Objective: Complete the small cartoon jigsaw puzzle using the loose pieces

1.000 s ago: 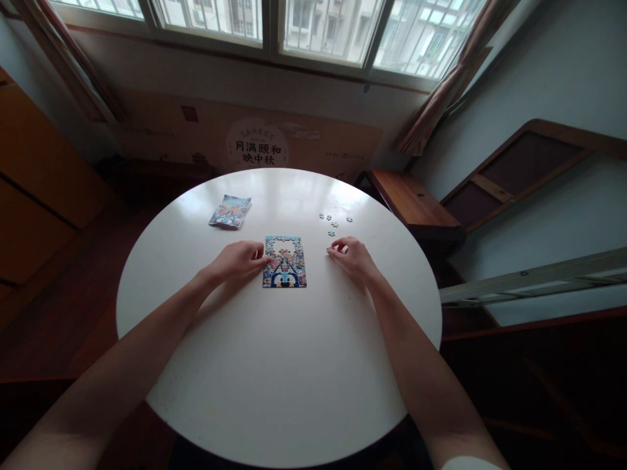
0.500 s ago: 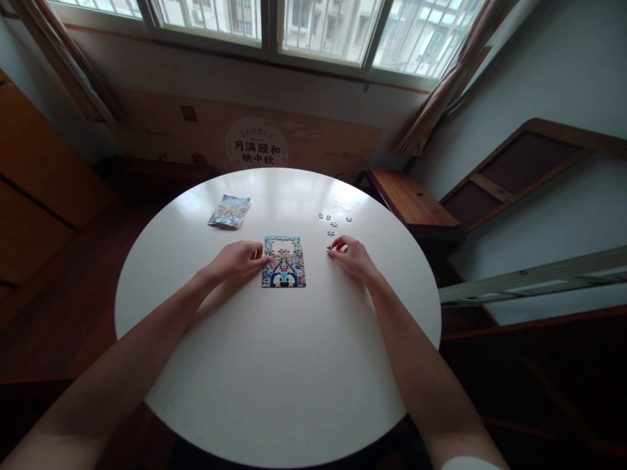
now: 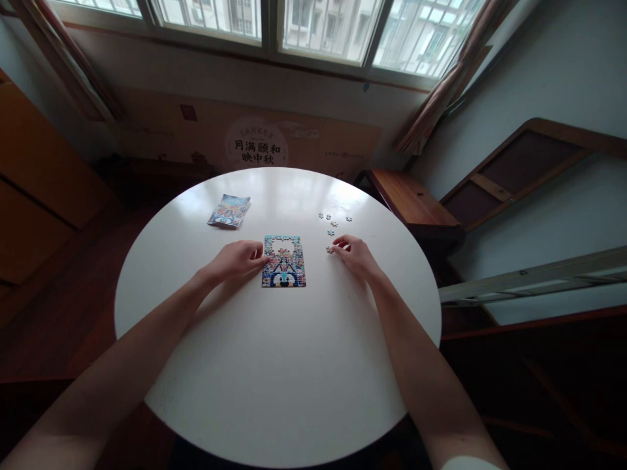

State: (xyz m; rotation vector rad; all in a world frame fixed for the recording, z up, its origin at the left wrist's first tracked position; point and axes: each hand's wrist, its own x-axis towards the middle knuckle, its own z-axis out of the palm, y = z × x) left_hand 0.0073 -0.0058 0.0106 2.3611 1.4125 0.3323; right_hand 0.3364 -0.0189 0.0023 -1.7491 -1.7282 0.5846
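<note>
A small colourful jigsaw puzzle [image 3: 284, 262] lies flat near the middle of the round white table [image 3: 274, 365], with a gap near its top edge. My left hand [image 3: 238, 258] rests curled on the table, its fingertips touching the puzzle's left edge. My right hand [image 3: 355, 253] is to the right of the puzzle, thumb and fingers pinched on a small puzzle piece [image 3: 330, 249] at the table surface. Several loose pieces [image 3: 334, 221] lie just beyond that hand.
A printed picture card [image 3: 229, 211] lies on the table at the back left. A wooden bench [image 3: 411, 202] stands beyond the table's right side, under the window. A cardboard sheet with printed characters [image 3: 257, 149] leans against the far wall.
My right hand has shifted slightly to the right and up with the piece pinched in its fingers. My left hand and the puzzle have stayed put.
</note>
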